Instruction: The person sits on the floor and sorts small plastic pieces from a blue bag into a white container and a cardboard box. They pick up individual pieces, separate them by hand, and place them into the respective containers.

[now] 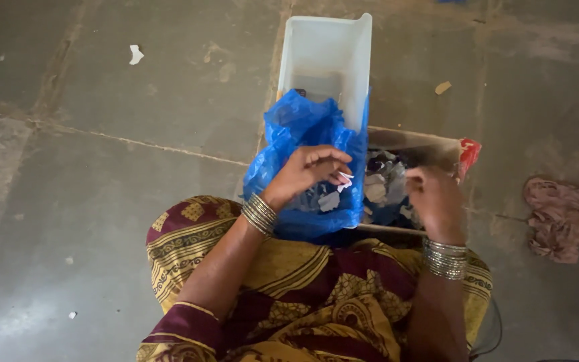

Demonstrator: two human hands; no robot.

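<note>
Your left hand [306, 171] has its grip narrow: fingers curled in, tips pinched on a small pale scrap [344, 179], w/ pink-white bits showing btwn the fingertips. That hand hovers over the blue plastic bag [303, 127], which is bunched up and open; a few grey scraps [328, 200] lie inside it, just below your fingers. Stack of metal bangles [259, 213] on that wrist.

Your right hand [437, 201] is seen from the back, fingers folded under and reaching into the cardboard box [430, 142]. Can't tell what its grip holds, if anything; the fingertips are hidden behind the knuckles. Bangles on that wrist too [445, 258].

The box sits on the floor right in front of your knees, touching the bag's right side. It's full of small cloth pieces [383, 181], grey, dark blue & whitish, heaped together. A red flap [469, 154] sticks up at the box's far right corner.

Beyond the bag, a white plastic tub [326, 57] stands on the floor, open side toward you; the bag's upper edge overlaps its near rim. Inside looks mostly bare, one dark bit near the bottom, too small to tell.

Your lap is covered by maroon & yellow patterned cloth [303, 295]. On the grey stone floor [102, 201]: a crumpled pinkish rag [564, 218] well to the right of the box, a white scrap [135, 53] far left, a tan scrap [442, 87] right of the tub.
</note>
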